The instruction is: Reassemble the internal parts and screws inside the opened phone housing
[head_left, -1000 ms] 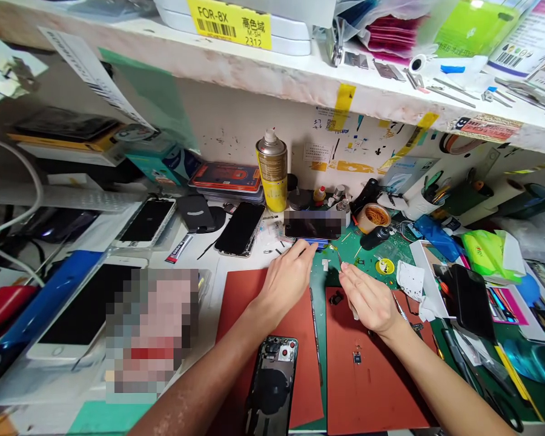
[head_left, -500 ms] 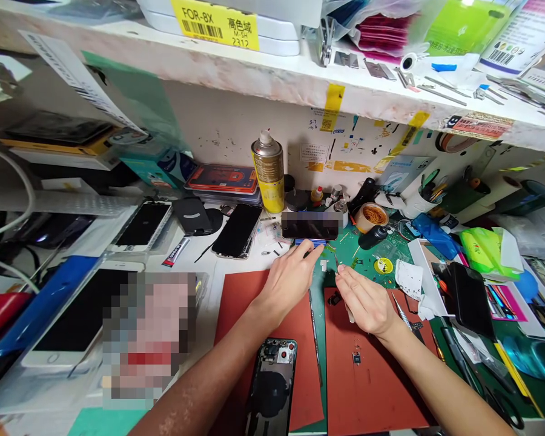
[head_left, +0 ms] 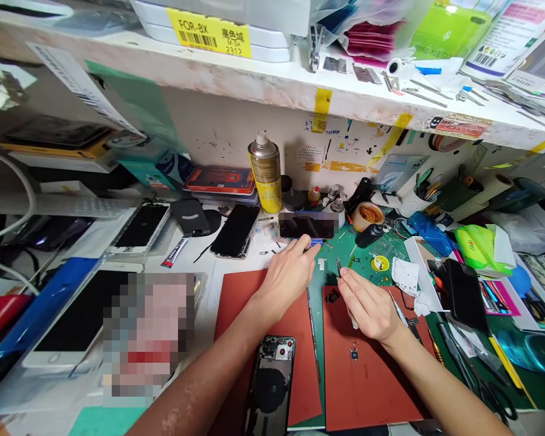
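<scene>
My left hand (head_left: pixel 290 272) reaches forward over a red mat, its fingers stretched out and a fingertip at the lower edge of a dark-screened phone (head_left: pixel 306 227). That phone leans upright on a blue stand (head_left: pixel 317 241). Over the right red mat (head_left: pixel 376 387), my right hand (head_left: pixel 367 306) is closed around slim metal tweezers (head_left: pixel 338 265), whose tips point forward above the green mat. Whether the tips grip anything is too small to tell. A small dark chip (head_left: pixel 354 354) lies on the mat below. Nearer me is an opened phone body (head_left: pixel 270 384), its inside facing up.
A spray can (head_left: pixel 266 175) stands behind the phones. Left lie another dark phone (head_left: pixel 235 231) and a large white phone (head_left: pixel 84 315). A metal pry tool (head_left: pixel 313 333) lies between the mats. Right are a black phone (head_left: pixel 465 293) and scissors (head_left: pixel 493 393). A shelf (head_left: pixel 236 82) overhangs.
My right hand has shifted slightly, and the tweezers' tips have drawn a little away from the propped phone. My left hand stays at the phone's lower edge. The whole view has shifted slightly.
</scene>
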A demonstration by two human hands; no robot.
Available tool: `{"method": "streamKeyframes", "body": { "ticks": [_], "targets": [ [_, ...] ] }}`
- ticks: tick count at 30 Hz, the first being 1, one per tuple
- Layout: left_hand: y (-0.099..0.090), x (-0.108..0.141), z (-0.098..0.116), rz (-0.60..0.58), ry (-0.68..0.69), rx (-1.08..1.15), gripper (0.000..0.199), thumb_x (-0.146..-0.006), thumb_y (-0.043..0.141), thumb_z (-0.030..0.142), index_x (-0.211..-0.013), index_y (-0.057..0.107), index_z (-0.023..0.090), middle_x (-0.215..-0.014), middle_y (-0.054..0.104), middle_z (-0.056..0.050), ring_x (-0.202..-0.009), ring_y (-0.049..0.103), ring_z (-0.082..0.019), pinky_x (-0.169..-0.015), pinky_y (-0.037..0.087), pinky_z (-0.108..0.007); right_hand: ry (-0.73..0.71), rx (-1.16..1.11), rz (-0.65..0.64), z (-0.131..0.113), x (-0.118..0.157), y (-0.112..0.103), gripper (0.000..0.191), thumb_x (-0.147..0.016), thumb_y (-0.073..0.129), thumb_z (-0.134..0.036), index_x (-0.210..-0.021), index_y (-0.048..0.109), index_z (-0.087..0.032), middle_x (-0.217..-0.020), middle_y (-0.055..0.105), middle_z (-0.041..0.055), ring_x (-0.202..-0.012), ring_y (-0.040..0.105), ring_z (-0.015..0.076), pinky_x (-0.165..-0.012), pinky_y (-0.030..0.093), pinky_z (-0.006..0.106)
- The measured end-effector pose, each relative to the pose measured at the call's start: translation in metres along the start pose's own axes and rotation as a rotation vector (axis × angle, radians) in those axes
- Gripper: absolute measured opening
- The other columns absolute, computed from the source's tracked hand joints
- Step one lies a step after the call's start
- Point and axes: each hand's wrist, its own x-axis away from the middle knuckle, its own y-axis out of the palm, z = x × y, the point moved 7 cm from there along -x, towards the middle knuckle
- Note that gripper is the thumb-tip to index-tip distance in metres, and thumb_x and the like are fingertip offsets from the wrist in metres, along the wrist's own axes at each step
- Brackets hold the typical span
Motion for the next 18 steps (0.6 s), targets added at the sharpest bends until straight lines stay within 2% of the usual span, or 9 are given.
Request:
{"method": "streamKeyframes", "body": {
  "ticks": [4,6,8,10,12,14,16,17,18],
  "targets": [
    [0.002,0.0,-0.004,0.033,-0.012,0.043,0.044,-0.101,0.046,0.01,-0.133,0.073,0.023,-0.123,0.065,-0.009,-0.098,0.072,-0.023,-0.082,0.061,-0.034,0.043,0.005,0.0,-0.009,0.008,-0.027,0.034,-0.096,0.059,0.001,-0.129,0.07,0.002,-0.123,0.077,0.028,-0.128,0.072,0.0363,-0.1,0.068,0.045],
    [0.0,0.001,-0.008,0.057,-0.012,0.083,0.046,-0.101,0.046,0.01,-0.136,0.072,0.023,-0.125,0.066,-0.008,-0.095,0.072,-0.022,-0.083,0.061,-0.034,0.116,0.003,0.006,-0.014,0.016,-0.046,0.038,-0.096,0.061,0.002,-0.133,0.069,0.0,-0.125,0.077,0.0271,-0.127,0.073,0.0354,-0.099,0.068,0.045],
    [-0.008,0.005,-0.012,0.086,-0.007,0.133,0.047,-0.102,0.045,0.011,-0.14,0.07,0.023,-0.128,0.067,-0.008,-0.097,0.073,-0.021,-0.088,0.061,-0.034,0.237,0.015,0.033,-0.017,0.027,-0.068,0.044,-0.093,0.067,0.003,-0.135,0.071,-0.006,-0.122,0.079,0.022,-0.117,0.078,0.0314,-0.095,0.069,0.041],
    [-0.023,0.016,-0.014,0.119,0.001,0.191,0.045,-0.104,0.044,0.016,-0.142,0.069,0.022,-0.128,0.07,-0.008,-0.103,0.073,-0.021,-0.096,0.06,-0.036,0.358,0.024,0.06,-0.022,0.04,-0.09,0.049,-0.088,0.073,0.006,-0.133,0.073,-0.013,-0.109,0.082,0.0148,-0.099,0.081,0.0256,-0.086,0.07,0.035],
    [-0.042,0.037,-0.014,0.167,0.014,0.259,0.042,-0.108,0.042,0.027,-0.139,0.07,0.023,-0.126,0.074,-0.008,-0.111,0.073,-0.023,-0.101,0.058,-0.037,0.461,-0.005,0.048,-0.027,0.053,-0.107,0.049,-0.087,0.074,0.007,-0.131,0.075,-0.016,-0.099,0.081,0.01,-0.088,0.08,0.0218,-0.081,0.068,0.032],
    [-0.063,0.071,-0.016,0.286,0.009,0.339,0.033,-0.106,0.051,0.038,-0.123,0.078,0.029,-0.117,0.079,-0.004,-0.107,0.075,-0.024,-0.096,0.06,-0.035,0.568,-0.056,0.002,-0.031,0.067,-0.119,0.044,-0.09,0.07,0.005,-0.128,0.074,-0.016,-0.099,0.08,0.0088,-0.088,0.079,0.0208,-0.083,0.067,0.032],
    [-0.07,0.114,-0.022,0.335,-0.037,0.321,0.025,-0.103,0.057,0.046,-0.103,0.079,0.034,-0.101,0.083,0.002,-0.085,0.077,-0.022,-0.076,0.061,-0.032,0.684,-0.088,-0.052,-0.033,0.081,-0.127,0.037,-0.095,0.065,0.003,-0.125,0.074,-0.017,-0.104,0.079,0.0093,-0.094,0.078,0.0204,-0.086,0.065,0.031],
    [-0.066,0.137,-0.027,0.315,-0.092,0.31,0.023,-0.101,0.06,0.051,-0.098,0.078,0.036,-0.091,0.082,0.005,-0.072,0.075,-0.02,-0.064,0.058,-0.03,0.734,-0.098,-0.079,-0.035,0.088,-0.129,0.035,-0.097,0.063,0.0,-0.126,0.073,-0.018,-0.107,0.078,0.0101,-0.098,0.078,0.0206,-0.088,0.065,0.032],
    [-0.058,0.158,-0.029,0.247,-0.133,0.298,0.022,-0.1,0.06,0.053,-0.097,0.077,0.039,-0.079,0.079,0.009,-0.059,0.07,-0.017,-0.053,0.053,-0.027,0.777,-0.108,-0.113,-0.037,0.094,-0.129,0.035,-0.099,0.061,-0.002,-0.128,0.071,-0.018,-0.112,0.076,0.0113,-0.102,0.077,0.0211,-0.09,0.064,0.032]
  ]
}}
